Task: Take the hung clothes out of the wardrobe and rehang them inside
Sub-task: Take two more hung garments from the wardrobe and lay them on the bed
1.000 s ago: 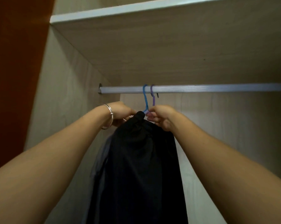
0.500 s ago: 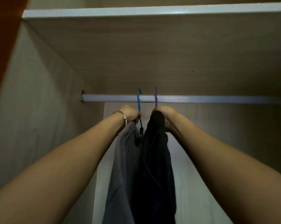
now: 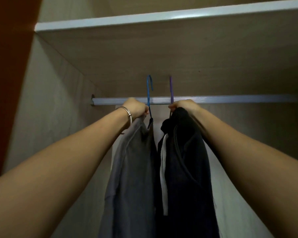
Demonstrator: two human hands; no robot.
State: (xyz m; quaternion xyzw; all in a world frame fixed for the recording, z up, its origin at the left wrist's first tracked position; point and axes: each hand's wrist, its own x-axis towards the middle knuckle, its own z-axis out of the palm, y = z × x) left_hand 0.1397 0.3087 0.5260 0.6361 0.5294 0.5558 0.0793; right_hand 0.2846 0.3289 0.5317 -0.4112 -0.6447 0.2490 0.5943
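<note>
Left hand [image 3: 138,109] grips blue hanger [image 3: 149,93] with grey garment [image 3: 132,169]; right hand [image 3: 185,105] grips purple hanger [image 3: 171,90] with black garment [image 3: 187,169], hooks above rail [image 3: 222,100].

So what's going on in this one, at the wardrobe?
A person stands at an open wardrobe with both arms raised. The left hand grips a blue hanger carrying a grey garment; the right hand grips a purple hanger carrying a black garment. Both hooks are up above the rail, not resting on it.
</note>
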